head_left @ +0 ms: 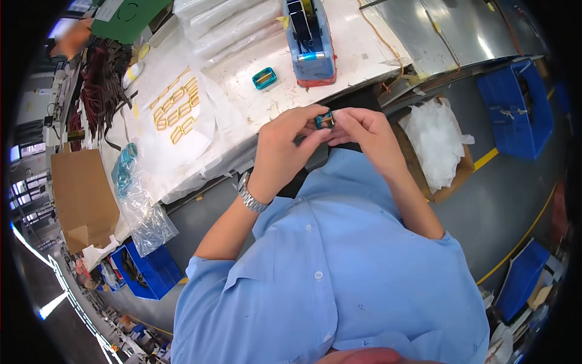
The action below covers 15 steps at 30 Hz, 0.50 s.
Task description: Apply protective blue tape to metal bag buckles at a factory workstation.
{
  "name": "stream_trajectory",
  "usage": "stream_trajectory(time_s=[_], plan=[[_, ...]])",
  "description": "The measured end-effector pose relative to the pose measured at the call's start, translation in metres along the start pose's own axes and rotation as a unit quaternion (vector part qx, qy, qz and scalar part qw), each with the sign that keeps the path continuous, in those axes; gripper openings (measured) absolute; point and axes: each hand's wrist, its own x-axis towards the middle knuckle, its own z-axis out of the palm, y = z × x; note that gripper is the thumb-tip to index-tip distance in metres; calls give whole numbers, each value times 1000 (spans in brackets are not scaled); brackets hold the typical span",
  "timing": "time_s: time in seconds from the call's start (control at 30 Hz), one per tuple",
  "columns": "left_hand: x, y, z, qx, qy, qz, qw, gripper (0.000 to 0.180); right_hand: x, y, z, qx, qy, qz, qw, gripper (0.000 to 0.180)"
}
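Observation:
A teal buckle [324, 120] with a gold-coloured metal part is held up just off the table's front edge. My left hand [286, 138] grips it from the left between thumb and fingers. From the other side, the pinched fingertips of my right hand [371, 134] close on its right end. A second teal buckle [264, 78] with a gold bar across its middle lies on the white table [242, 100] beyond my left hand. Further left, several gold metal buckle frames [176, 113] are set out in rows on white sheeting.
A blue tape dispenser [313, 51] stands ahead. Clear plastic bags [148, 212], one with teal pieces, hang over the table's left end near a cardboard box [85, 197]. Dark straps [103, 91] lie behind. At right are a carton with white plastic [439, 142] and a blue bin [515, 115].

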Motion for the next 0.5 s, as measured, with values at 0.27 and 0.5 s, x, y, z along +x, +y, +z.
stream_trajectory(time_s=[0.27,0.5], plan=[[-24,-3,-22,-18,-3,-37,999,43,-1,-20,21,-263,-49,-67,961,29],[-25,-4,-44,129,18,63,989,38,1,-16,44,-144,-68,-16,987,36]])
